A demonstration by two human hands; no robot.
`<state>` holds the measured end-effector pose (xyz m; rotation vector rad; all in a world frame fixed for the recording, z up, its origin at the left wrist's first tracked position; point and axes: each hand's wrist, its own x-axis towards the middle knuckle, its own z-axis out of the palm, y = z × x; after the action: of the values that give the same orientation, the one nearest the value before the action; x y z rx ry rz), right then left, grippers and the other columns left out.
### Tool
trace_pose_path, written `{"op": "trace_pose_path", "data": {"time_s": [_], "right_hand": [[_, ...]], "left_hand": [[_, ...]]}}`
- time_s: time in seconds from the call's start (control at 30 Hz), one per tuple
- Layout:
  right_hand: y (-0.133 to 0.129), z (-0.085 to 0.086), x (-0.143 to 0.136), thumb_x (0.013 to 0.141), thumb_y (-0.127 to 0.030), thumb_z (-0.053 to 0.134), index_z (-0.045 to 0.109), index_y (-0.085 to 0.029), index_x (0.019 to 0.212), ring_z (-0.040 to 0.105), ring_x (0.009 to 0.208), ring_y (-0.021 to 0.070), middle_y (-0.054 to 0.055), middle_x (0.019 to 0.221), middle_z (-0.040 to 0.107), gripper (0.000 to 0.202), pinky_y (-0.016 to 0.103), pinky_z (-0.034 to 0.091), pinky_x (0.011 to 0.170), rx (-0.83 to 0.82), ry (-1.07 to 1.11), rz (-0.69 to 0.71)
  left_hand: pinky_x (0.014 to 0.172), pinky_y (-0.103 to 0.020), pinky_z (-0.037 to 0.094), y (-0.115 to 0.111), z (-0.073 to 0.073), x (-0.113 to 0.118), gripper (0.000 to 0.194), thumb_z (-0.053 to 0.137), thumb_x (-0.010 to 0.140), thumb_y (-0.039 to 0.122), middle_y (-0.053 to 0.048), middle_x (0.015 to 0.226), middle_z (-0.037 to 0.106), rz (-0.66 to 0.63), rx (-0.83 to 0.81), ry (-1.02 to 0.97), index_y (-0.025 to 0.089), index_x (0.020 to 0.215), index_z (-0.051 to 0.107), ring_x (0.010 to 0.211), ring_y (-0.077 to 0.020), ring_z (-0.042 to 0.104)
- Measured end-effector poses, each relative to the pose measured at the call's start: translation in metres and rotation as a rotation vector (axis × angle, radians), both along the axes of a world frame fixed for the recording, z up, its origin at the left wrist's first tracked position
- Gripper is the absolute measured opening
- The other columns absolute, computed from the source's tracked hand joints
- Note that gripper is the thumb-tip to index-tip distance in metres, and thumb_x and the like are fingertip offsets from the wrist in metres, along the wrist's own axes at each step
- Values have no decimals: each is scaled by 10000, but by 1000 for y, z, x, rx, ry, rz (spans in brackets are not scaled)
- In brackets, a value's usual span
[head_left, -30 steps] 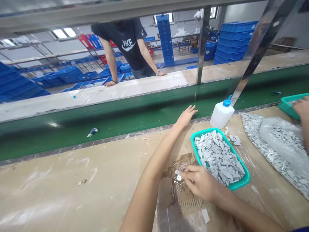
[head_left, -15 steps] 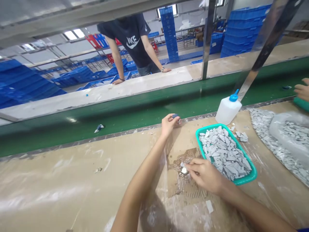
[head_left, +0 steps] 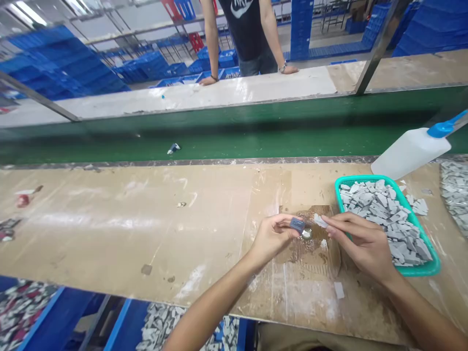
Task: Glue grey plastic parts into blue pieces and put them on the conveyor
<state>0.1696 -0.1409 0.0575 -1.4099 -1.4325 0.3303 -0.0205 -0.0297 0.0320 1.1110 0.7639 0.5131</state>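
Two pinch grips.
Left hand point(head_left: 272, 238) grasps dark-blue block point(head_left: 297, 224); right hand point(head_left: 365, 243), at its 3 o'clock, holds pale grey chip point(head_left: 320, 221) (green basket point(head_left: 420, 270) just beside).

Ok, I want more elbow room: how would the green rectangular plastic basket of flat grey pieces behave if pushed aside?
The green rectangular plastic basket would probably slide rather than tip, being low and broad. It may feel fairly heavy, since flat grey pieces fill it. A jolt could spill some: they lie loose, piled close to the rim.
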Motion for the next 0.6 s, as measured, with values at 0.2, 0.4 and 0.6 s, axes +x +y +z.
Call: {"op": "trace_pose_path", "data": {"time_s": [0.2,0.4,0.6], "right_hand": [[-3,0,1,874,-46,633,729,-315,1228,718,778,153,46,958,754,455,254,590,656,23,-80,146],[-3,-1,0,866,6,617,668,-354,1313,710,822,145,47,1030,735,576,242,586,665,22,-112,220],[-3,-4,1,879,-8,604,658,-349,1326,728,858,165,56,1058,741,565,261,607,687,5,-137,253]], "left_hand": [[859,-374,629,-14,-5,5,299,903,627,295,-72,874,799,-14,27,-49,169,866,775,799,-207,765],[839,-361,642,-17,-6,6,308,901,635,339,-92,934,797,-30,61,-68,164,857,779,831,-216,769],[841,-357,646,-19,-6,5,293,894,656,337,-82,912,802,-50,99,-80,174,873,787,842,-223,773]]}}
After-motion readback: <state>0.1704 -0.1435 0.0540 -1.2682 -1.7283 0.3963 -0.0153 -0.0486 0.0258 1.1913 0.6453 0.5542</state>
